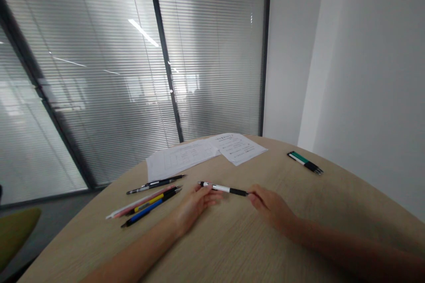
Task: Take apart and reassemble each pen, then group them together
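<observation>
A white pen with a black grip (221, 188) is held between my two hands, lying nearly level just above the table. My left hand (196, 202) has its thumb on the clicker end, with the other fingers under the barrel. At the tip end, the fingers of my right hand (270, 208) pinch the pen's point. Left of my left hand lies a group of pens on the table: a blue pen (142, 213), a yellow pen (149, 203), a pink one and a white one. Behind them rest black pens (154, 184).
Printed sheets of paper (186, 157) overlap at the table's far edge. To the right, several green, white and black pens (303, 161) lie side by side. The round wooden table (232, 247) stands near a glass partition with blinds and a white wall. A yellow-green chair (18, 232) is at the left.
</observation>
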Action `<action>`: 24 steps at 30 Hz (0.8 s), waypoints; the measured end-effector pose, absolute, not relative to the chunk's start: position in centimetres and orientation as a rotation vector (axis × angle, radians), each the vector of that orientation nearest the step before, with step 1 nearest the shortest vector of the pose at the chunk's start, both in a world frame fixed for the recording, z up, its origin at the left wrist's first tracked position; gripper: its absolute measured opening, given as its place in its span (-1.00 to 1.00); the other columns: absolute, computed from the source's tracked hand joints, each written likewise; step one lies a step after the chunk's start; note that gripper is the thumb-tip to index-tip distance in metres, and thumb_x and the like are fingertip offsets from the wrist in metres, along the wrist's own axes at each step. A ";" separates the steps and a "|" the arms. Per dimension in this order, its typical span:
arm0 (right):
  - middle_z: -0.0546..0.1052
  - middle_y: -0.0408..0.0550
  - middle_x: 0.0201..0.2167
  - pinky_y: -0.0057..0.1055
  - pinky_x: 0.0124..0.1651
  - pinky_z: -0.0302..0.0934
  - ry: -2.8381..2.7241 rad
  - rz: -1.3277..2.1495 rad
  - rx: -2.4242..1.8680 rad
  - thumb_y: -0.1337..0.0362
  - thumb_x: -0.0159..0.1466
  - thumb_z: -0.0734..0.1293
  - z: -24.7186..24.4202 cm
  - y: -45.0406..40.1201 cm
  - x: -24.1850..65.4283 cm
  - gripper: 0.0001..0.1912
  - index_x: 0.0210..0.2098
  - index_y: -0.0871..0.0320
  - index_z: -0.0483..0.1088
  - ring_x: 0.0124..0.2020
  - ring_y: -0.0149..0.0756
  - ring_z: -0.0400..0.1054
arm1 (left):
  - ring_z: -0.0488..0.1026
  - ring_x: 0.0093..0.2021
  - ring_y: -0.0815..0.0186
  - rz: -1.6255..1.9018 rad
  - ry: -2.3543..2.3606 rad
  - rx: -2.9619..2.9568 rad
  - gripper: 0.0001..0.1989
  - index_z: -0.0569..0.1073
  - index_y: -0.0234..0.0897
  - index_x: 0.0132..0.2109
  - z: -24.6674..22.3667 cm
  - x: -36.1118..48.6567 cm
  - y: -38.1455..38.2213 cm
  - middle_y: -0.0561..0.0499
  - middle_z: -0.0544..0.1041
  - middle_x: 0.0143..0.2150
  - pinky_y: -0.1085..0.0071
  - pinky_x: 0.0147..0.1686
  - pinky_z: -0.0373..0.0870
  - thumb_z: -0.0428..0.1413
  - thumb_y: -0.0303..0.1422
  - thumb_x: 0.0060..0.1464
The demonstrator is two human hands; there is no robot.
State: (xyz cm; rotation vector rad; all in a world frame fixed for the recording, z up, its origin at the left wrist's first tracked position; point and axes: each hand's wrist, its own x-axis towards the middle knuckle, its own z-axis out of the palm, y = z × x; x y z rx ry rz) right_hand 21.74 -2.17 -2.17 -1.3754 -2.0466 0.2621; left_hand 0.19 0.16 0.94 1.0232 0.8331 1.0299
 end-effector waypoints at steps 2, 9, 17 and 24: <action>0.34 -0.15 -0.59 -0.48 -0.45 0.06 -1.911 0.378 -1.392 0.16 0.25 0.02 -2.4 -1.5 21.9 -0.72 -0.50 0.12 0.19 -0.53 -0.39 0.24 | 0.42 -0.49 0.42 1.035 0.858 1.120 -0.86 0.34 -0.33 -0.40 0.9 -0.2 0.4 0.02 0.52 -0.47 0.53 -0.45 0.29 0.15 -0.37 -0.09; 0.25 -0.21 -0.68 -0.53 -0.58 0.05 -1.574 0.817 -1.306 0.17 0.22 0.03 -3.2 0.7 22.2 -0.70 -0.58 0.13 0.14 -0.66 -0.46 0.16 | 0.18 -0.66 0.50 0.808 1.051 1.592 -0.71 0.31 -0.31 -0.53 0.2 0.0 0.0 0.13 0.39 -0.65 0.55 -0.64 0.04 0.19 -0.19 -0.26; 0.21 -0.23 -0.70 -0.53 -0.60 0.01 -1.542 0.852 -1.352 0.17 0.21 0.04 -3.3 1.0 22.4 -0.67 -0.63 0.15 0.13 -0.67 -0.48 0.11 | 0.17 -0.61 0.44 0.833 1.172 1.787 -0.83 0.32 -0.28 -0.54 0.2 0.1 -0.3 0.18 0.27 -0.65 0.52 -0.60 0.03 0.16 -0.31 -0.26; 0.13 -0.25 -0.74 -0.51 -0.57 0.00 -1.587 0.813 -1.334 0.05 0.22 0.00 -2.7 0.5 22.2 -0.57 -0.68 0.13 0.03 -0.69 -0.49 0.03 | 0.22 -0.57 0.38 0.940 1.268 1.991 -0.90 0.40 -0.27 -0.50 -0.1 -0.3 -0.3 0.13 0.32 -0.63 0.51 -0.58 0.08 0.12 -0.33 -0.19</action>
